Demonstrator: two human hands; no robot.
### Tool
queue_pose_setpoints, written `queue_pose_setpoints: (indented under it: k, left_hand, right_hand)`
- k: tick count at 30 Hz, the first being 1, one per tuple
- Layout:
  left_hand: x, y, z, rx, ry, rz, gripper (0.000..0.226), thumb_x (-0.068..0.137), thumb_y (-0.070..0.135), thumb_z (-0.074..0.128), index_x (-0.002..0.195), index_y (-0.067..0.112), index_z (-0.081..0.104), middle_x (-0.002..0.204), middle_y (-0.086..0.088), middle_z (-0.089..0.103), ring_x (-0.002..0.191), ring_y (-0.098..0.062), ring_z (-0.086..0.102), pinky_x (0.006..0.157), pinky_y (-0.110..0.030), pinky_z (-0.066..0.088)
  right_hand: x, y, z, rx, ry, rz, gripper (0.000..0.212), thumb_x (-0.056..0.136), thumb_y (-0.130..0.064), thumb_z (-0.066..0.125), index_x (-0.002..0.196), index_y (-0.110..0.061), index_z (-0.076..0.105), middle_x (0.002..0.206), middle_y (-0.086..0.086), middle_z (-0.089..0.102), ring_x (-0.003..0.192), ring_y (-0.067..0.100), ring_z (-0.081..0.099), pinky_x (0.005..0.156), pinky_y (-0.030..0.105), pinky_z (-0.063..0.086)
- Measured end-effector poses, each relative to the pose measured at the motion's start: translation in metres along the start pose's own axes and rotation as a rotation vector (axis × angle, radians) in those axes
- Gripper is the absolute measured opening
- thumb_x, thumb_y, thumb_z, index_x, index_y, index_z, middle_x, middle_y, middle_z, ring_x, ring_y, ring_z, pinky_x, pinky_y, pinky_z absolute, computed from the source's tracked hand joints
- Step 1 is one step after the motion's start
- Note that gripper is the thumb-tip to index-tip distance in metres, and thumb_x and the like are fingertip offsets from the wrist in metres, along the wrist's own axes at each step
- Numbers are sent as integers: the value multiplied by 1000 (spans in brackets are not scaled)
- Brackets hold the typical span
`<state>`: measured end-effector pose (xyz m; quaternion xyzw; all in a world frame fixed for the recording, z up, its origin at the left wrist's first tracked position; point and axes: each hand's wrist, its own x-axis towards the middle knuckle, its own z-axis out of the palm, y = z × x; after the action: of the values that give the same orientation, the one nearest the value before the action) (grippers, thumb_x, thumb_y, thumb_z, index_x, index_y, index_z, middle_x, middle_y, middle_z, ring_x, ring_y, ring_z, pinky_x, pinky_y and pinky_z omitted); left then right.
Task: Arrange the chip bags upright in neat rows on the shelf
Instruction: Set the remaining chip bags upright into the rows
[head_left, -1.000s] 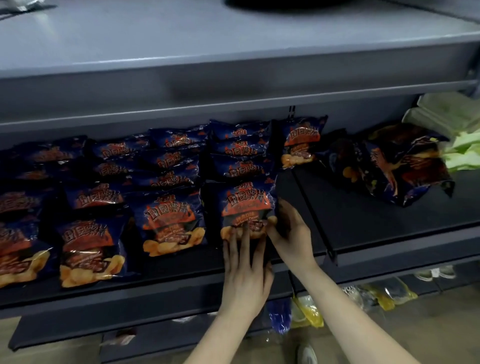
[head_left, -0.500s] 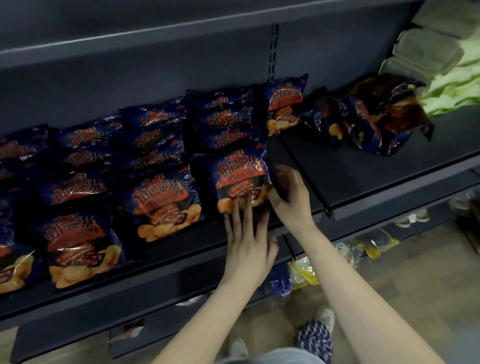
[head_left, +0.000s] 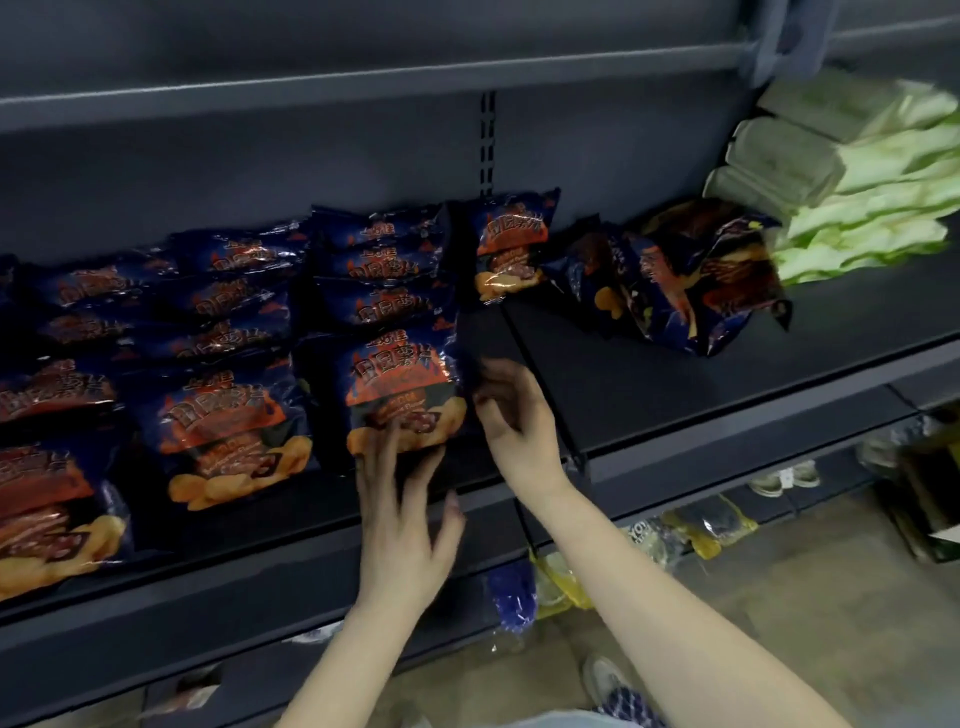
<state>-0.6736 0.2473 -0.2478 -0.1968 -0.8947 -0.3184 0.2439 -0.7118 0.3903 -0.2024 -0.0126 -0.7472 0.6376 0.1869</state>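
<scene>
The left hand (head_left: 405, 525) is spread open, its fingertips (head_left: 382, 441) laid on the lower edge of the front chip bag (head_left: 400, 389) in the rightmost finished row. The right hand (head_left: 511, 415) is curled at the bag's right edge, at about 3 o'clock of it, and appears to pinch that edge, though blur keeps the grip from being made out surely. The step in hand is judged to be the squaring of this front bag upright at the lip of the shelf (head_left: 675, 431).

Further out, at 1 o'clock, one upright bag (head_left: 511, 244) has been stood at the back beside the shelf divider (head_left: 540, 374), and beyond it a loose heap of bags (head_left: 685, 280) lies untidy. A reach towards that heap is called for next, so that a new row can be built forward.

Against the frames before, the hands are found on the same bag, hardly shifted; the view has been lowered and turned right, so that more floor is shown.
</scene>
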Motion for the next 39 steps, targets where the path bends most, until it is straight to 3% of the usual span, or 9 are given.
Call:
queue_pose_setpoints:
  k: [3, 9, 11, 14, 18, 23, 28, 33, 39]
  left_hand:
    - [8, 22, 8, -118, 112, -67, 30, 89, 25, 44, 117, 15, 49, 149, -8, 22, 143, -23, 14, 115, -34, 15]
    - [54, 102, 42, -298, 178, -185, 31, 85, 19, 45, 113, 9, 56, 132, -6, 40, 127, -11, 33, 107, -14, 22]
    - [75, 120, 54, -342, 184, -222, 31, 84, 12, 48, 114, 7, 55, 131, -9, 43, 124, -11, 36, 105, -10, 22]
    - [116, 129, 70, -372, 185, -239, 38, 85, 7, 53, 122, 12, 48, 129, -2, 42, 120, -3, 36, 103, -5, 21]
    - [184, 99, 96, -404, 185, -503, 46, 87, 8, 59, 130, 3, 43, 134, -15, 44, 124, -21, 43, 105, -19, 30]
    - [233, 39, 119, -322, 110, -970, 47, 94, 18, 50, 136, 2, 40, 135, -19, 49, 122, -31, 48, 98, -32, 40]
    - [245, 32, 136, -236, 57, -941, 41, 94, 15, 45, 135, 9, 43, 131, -17, 53, 118, -32, 51, 98, -35, 42]
    - [239, 34, 131, -81, 109, -959, 41, 92, 7, 49, 132, 4, 42, 129, -19, 54, 118, -33, 51, 95, -34, 41]
    - [225, 42, 121, -12, 112, -998, 38, 95, 10, 46, 131, 0, 41, 133, -21, 49, 122, -33, 48, 97, -36, 39]
  right_hand:
    - [15, -21, -43, -7, -20, -170, 35, 84, -11, 50, 113, -30, 54, 113, 12, 58, 109, 21, 59, 95, 37, 49]
    - [85, -42, -139, -348, 217, -421, 28, 79, 0, 50, 104, -2, 62, 105, 8, 54, 99, 18, 55, 87, 20, 44]
    - [96, -37, -156, -434, 167, -383, 31, 79, -3, 56, 110, -1, 61, 114, 15, 53, 108, 18, 51, 92, 15, 38]
    - [102, -27, -170, -570, -42, -309, 38, 83, -11, 64, 120, -7, 58, 133, 15, 42, 126, 28, 42, 105, 33, 37]
    - [92, -18, -178, -509, -70, -400, 35, 83, -10, 63, 118, -7, 60, 133, 13, 46, 126, 29, 46, 97, 48, 44]
    - [81, -19, -184, -369, -78, -436, 30, 83, -3, 63, 113, -6, 62, 125, 12, 52, 119, 21, 50, 98, 34, 46]
    - [69, -14, -178, -220, -284, -356, 32, 85, 1, 59, 116, -5, 60, 119, 9, 54, 114, 11, 52, 97, 22, 46]
    - [59, -1, -155, -194, -427, -197, 35, 86, -1, 59, 120, -6, 58, 124, 8, 53, 118, 16, 51, 102, 27, 44]
    - [71, 13, -100, -361, -563, 15, 60, 91, -12, 53, 146, -8, 29, 148, 12, 33, 137, 23, 30, 106, 19, 24]
